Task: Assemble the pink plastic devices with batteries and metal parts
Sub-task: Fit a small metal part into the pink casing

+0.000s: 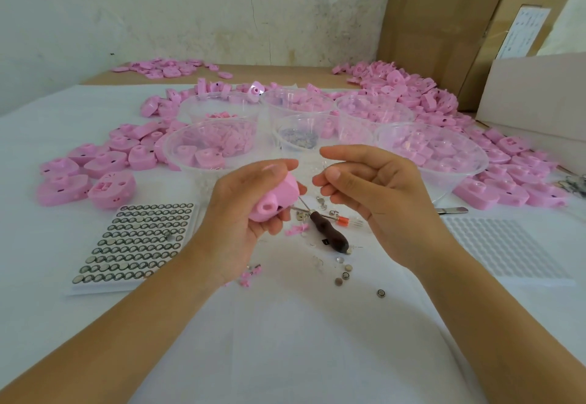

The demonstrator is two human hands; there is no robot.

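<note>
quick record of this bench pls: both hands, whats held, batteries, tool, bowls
left hand: grips a pink device
right hand: fingers curled beside the device; any part in them too small to tell
battery tray: left of the hands, rows of button cells
loose cells: a few near the tool
tool: dark-handled, lying untouched between the hands
bowls: clear, behind the hands, holding pink parts

Stained white wall (158,7), brown cardboard sheets (444,23), printed paper label (523,32), white box flap (532,86)

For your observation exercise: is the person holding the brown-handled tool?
No, the brown-handled tool lies on the table while the left hand grips a pink device.
</note>
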